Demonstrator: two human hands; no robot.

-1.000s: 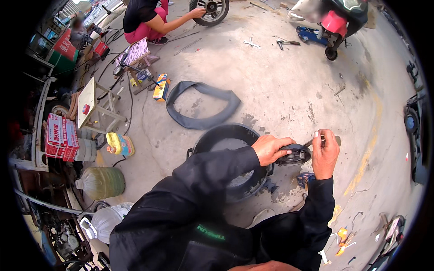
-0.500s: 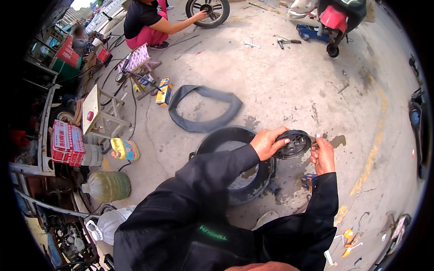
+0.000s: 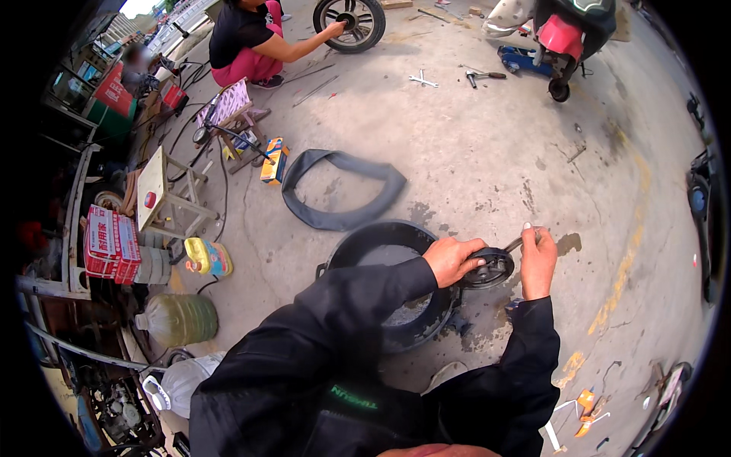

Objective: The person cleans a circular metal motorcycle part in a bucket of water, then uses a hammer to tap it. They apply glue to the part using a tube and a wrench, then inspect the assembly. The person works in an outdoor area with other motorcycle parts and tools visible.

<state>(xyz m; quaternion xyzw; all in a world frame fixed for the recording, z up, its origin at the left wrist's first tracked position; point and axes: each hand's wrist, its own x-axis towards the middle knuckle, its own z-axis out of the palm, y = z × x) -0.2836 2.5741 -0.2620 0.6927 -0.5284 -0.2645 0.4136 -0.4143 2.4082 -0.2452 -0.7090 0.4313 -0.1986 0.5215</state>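
Note:
My left hand [image 3: 454, 261] is closed on the rim of a round black metal part [image 3: 489, 269] that looks like a brake plate, with mechanism pieces inside its raised edge. My right hand [image 3: 539, 260] is closed on a short metal lever-like piece [image 3: 515, 244] at the plate's far right edge; whether it is fixed to the plate I cannot tell. Just left of and below the plate, a black basin [image 3: 364, 234] with cloudy liquid stands on the ground, partly covered by my left forearm. Beyond it lies a grey inner tube [image 3: 301, 199].
A crouching person [image 3: 245, 42] holds a wheel [image 3: 373, 23] at the far side. A scooter [image 3: 571, 38] rests by a blue jack [image 3: 525, 61]. Wrenches [image 3: 423, 79] and a hammer [image 3: 483, 75] lie on the ground. Left are a stool [image 3: 169, 179], a yellow jug [image 3: 207, 257] and bottles.
Both hands have lowered slightly toward me with the plate, which has tilted. My right hand has turned more upright, and the metal piece shows more clearly.

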